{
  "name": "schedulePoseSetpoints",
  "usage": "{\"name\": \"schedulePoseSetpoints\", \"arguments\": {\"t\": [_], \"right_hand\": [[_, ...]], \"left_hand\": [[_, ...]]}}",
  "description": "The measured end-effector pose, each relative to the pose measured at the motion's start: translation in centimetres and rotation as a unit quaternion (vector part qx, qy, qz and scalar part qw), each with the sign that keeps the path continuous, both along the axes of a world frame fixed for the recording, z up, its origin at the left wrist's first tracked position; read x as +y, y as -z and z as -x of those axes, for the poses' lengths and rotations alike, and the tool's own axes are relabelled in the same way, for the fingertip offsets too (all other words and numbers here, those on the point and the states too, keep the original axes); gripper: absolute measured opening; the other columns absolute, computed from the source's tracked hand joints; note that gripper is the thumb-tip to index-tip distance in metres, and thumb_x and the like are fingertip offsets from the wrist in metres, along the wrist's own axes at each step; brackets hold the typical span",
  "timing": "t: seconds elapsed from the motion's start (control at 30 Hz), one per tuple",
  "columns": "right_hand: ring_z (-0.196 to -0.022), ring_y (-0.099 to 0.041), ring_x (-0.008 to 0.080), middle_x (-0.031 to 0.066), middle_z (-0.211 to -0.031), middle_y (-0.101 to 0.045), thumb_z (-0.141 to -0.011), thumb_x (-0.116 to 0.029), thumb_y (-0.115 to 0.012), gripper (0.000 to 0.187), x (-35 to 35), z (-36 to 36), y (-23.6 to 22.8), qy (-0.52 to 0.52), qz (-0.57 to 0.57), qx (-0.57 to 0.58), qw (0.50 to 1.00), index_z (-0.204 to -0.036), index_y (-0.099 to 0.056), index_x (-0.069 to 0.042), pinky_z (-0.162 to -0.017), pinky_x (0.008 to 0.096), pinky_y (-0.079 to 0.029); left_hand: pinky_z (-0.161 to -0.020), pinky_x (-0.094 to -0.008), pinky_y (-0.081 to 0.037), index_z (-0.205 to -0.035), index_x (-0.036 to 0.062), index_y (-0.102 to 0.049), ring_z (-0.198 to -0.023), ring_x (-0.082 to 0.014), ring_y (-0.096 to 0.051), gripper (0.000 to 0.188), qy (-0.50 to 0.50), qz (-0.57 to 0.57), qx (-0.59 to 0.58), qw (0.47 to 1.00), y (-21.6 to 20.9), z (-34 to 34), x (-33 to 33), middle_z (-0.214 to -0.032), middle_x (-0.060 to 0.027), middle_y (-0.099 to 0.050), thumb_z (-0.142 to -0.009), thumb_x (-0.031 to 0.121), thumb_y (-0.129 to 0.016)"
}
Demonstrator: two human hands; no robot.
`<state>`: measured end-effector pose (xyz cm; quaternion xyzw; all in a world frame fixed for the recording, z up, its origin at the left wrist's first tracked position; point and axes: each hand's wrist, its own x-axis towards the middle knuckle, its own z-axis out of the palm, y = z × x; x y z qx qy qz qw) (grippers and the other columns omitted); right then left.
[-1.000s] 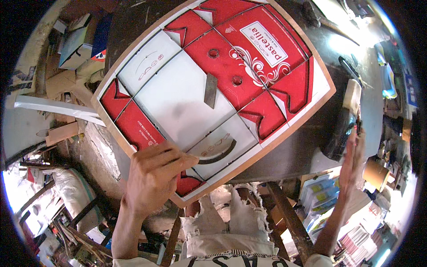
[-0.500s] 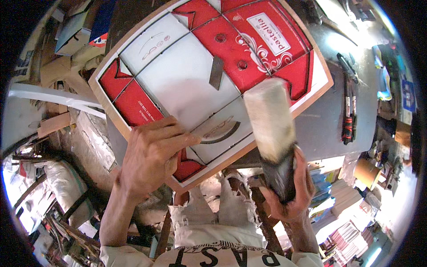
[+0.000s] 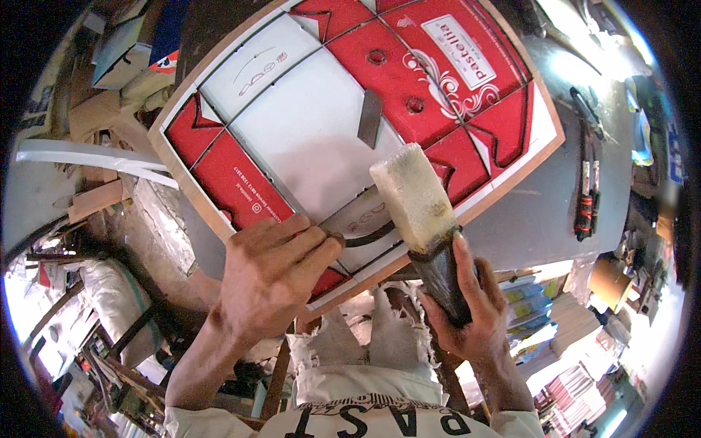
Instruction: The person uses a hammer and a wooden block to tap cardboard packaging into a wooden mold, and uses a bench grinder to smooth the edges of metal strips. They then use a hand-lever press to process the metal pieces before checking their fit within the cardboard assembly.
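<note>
A wooden board [image 3: 553, 140] lies before me, covered by a red-and-white printed sheet [image 3: 292, 102] with thin dark metal strips set along its lines. My left hand [image 3: 272, 270] is closed at the sheet's near side, pinching the left end of a curved dark strip [image 3: 374, 239]. My right hand [image 3: 473, 310] grips the dark handle of a block-shaped mallet [image 3: 413, 196]. The mallet's pale, worn head is over the board near the strip's right end; whether it touches cannot be told. A short flat dark piece [image 3: 370, 119] rests on the sheet's middle.
The board sits on a grey tabletop [image 3: 511, 226]. To its right lie red-and-black handled tools [image 3: 585, 201] and a dark pen-like tool [image 3: 585, 109]. A white sack [image 3: 117, 303] is at the left, and stacked papers [image 3: 558, 325] stand at the lower right.
The mallet has swung down and left, now tilted over the curved strip. My left hand has moved slightly right, and the board appears a little further right.
</note>
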<state>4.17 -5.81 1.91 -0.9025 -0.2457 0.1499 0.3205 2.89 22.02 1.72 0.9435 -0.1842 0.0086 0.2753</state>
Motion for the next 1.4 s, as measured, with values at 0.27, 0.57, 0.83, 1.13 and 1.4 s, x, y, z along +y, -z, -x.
{"name": "schedulePoseSetpoints", "arguments": {"t": [0.27, 0.57, 0.83, 1.13, 1.4], "right_hand": [[-0.089, -0.061, 0.0385, 0.0267, -0.108, -0.062, -0.076, -0.009, -0.077, 0.079, 0.2, 1.2, 0.7, 0.016, -0.027, 0.008, 0.999, -0.144, -0.040, 0.008, -0.079, 0.0438, -0.051], [-0.138, -0.041, 0.0288, 0.0200, -0.154, -0.037, -0.096, -0.014, -0.059, 0.066, -3.9, -2.9, 0.6, 0.309, 0.007, -0.145, 0.940, -0.153, -0.028, 0.001, -0.114, 0.0421, -0.031], [-0.123, -0.054, 0.0335, 0.0147, -0.131, -0.061, -0.084, -0.016, -0.075, 0.056, -5.7, -11.4, -1.4, 0.128, 0.159, -0.343, 0.917, -0.136, -0.057, -0.008, -0.105, 0.0453, -0.042], [-0.103, -0.060, 0.0270, 0.0080, -0.100, -0.061, -0.075, -0.007, -0.071, 0.018, 9.7, -19.4, 1.5, -0.364, -0.085, -0.207, 0.904, -0.092, -0.070, -0.007, -0.089, 0.0377, -0.051], [-0.076, -0.062, 0.0227, 0.0070, -0.078, -0.058, -0.075, -0.002, -0.073, 0.010, 9.7, -18.5, -2.3, -0.290, 0.046, -0.147, 0.944, -0.083, -0.066, -0.002, -0.076, 0.0388, -0.051]], "left_hand": [[-0.057, -0.0290, -0.045, -0.089, 0.0044, -0.067, -0.078, -0.0151, -0.062, 0.029, 0.011, -0.045, -0.066, 0.997, 0.1, 0.4, -0.1, -0.080, -0.0018, -0.061, -0.065, 0.020, -0.067], [-0.060, -0.0302, -0.049, -0.095, 0.0014, -0.070, -0.088, -0.0182, -0.067, 0.038, 0.034, -0.035, -0.055, 0.997, 0.5, 0.4, 0.3, -0.091, -0.0060, -0.068, -0.062, 0.020, -0.066], [-0.060, -0.0314, -0.048, -0.097, 0.0006, -0.071, -0.086, -0.0202, -0.068, 0.037, 0.037, -0.048, -0.036, 0.998, 0.1, 0.3, 0.4, -0.093, -0.0086, -0.071, -0.064, 0.016, -0.065], [-0.067, -0.0342, -0.054, -0.097, 0.0025, -0.071, -0.085, -0.0223, -0.068, 0.036, 0.022, -0.063, -0.012, 0.998, -0.1, 0.5, 0.3, -0.092, -0.0072, -0.070, -0.064, 0.017, -0.065], [-0.062, -0.0322, -0.051, -0.096, 0.0018, -0.071, -0.087, -0.0194, -0.067, 0.039, 0.038, -0.029, -0.025, 0.999, 0.6, 0.0, 0.3, -0.093, -0.0064, -0.069, -0.061, 0.019, -0.066]]}}
